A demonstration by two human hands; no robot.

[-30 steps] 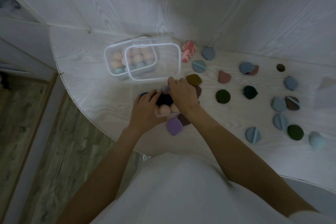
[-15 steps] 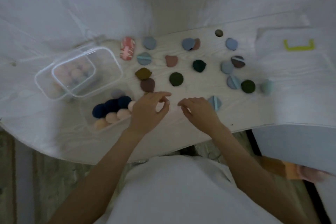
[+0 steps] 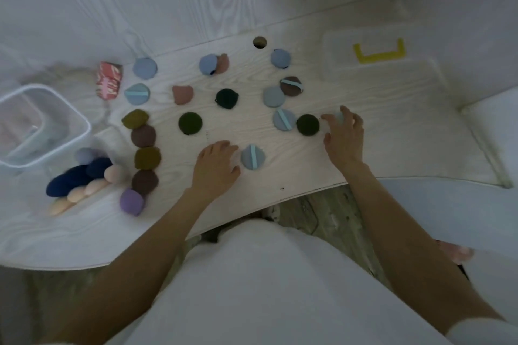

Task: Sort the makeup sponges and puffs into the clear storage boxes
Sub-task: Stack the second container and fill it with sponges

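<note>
Your right hand (image 3: 344,137) reaches over the tabletop (image 3: 364,148), its grip loosely curled around a pale blue sponge (image 3: 339,116) at the fingertips, just beside a dark green puff (image 3: 307,124). Your left hand (image 3: 217,166) lies flat with relaxed fingers, grip empty, beside a blue strapped puff (image 3: 253,157). Clear storage boxes (image 3: 42,126) sit far left, with sponges (image 3: 84,176) heaped just in front of them.

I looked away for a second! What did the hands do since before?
The right hand moved right, away from the box of sponges, and now reaches over a pale blue sponge beside the dark green round puff. The left hand left the clear box of navy and peach sponges and rests open on the table. The puffs stayed put.
</note>
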